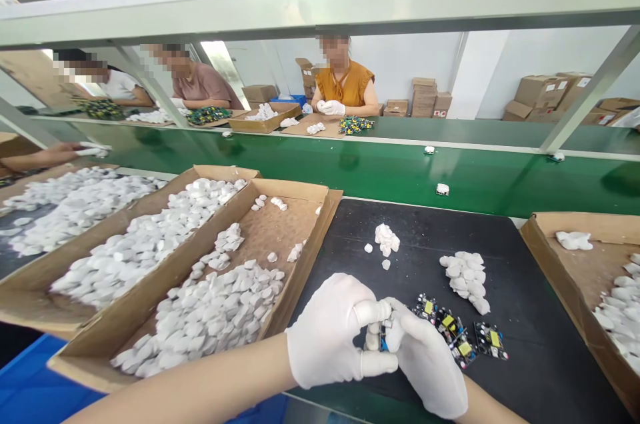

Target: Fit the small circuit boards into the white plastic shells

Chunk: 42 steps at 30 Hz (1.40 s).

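My left hand (333, 334), in a white glove, pinches a small circuit board (384, 342) between thumb and fingers. Gloved too, my right hand (433, 367) closes on a white soft-looking lump (395, 334) pressed against the board's side. Fingers cover most of the board. Just right of my hands, several circuit boards (450, 327) with yellow parts lie on the black mat (340, 264). Beyond them sit a pile of white lumps (465, 277) and a smaller pile (387, 239).
Cardboard trays (313, 231) of white lumps stand left, another tray (550, 257) right. Behind the mat runs a green conveyor belt (390, 177) carrying a few boards (443, 189) with white lumps. Co-workers (345, 87) sit across it; a co-worker's gloved hand (93, 150) reaches in at left.
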Tool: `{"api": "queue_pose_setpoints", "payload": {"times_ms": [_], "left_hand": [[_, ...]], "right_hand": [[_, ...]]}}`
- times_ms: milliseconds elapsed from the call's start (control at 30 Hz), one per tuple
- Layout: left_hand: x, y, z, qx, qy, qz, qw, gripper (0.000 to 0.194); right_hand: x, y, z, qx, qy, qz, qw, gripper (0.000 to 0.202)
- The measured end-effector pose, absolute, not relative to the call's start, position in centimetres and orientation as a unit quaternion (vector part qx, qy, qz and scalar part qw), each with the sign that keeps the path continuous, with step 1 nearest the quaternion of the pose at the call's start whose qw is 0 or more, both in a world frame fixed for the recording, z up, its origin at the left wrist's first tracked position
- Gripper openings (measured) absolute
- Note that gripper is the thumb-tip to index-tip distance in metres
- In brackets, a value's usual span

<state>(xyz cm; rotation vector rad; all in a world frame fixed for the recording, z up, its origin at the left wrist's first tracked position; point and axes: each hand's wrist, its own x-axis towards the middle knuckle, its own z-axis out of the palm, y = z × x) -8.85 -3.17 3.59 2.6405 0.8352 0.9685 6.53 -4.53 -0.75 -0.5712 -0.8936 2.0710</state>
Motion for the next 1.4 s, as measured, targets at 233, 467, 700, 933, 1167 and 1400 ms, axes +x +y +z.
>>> {"api": "queue_pose_setpoints", "payload": {"times_ms": [233,467,700,933,1167,1400], "left_hand": [[-9.2,-3.1,2.1,0.848,0.29,0.37,0.246,0.053],[-9.3,-2.8,1.9,0.834,0.264,0.317,0.366,0.045],[-9.4,-2.9,2.2,0.766,0.28,0.32,0.482,0.03],[-9.6,-2.8,2.0,0.83,0.249,0.319,0.384,0.038],[-8.8,-3.1,1.9,0.872,0.307,0.312,0.22,0.055],[-8.6,-2.4,2.1,0.869,0.25,0.402,0.147,0.034]], "right_hand": [[7.1,-5.1,0.1,-0.301,-0.499,0.702,0.409,0.027],[7.4,-5.1,0.7,-0.328,-0.541,0.668,0.392,0.032],[7.0,-4.9,0.4,-0.316,-0.557,0.656,0.399,0.034],[6.9,-4.6,1.4,-0.339,-0.571,0.646,0.375,0.034],[6.8,-4.4,0.9,-0.333,-0.501,0.676,0.425,0.022],[6.5,-4.1,1.2,-0.212,-0.338,0.825,0.401,0.028]]}}
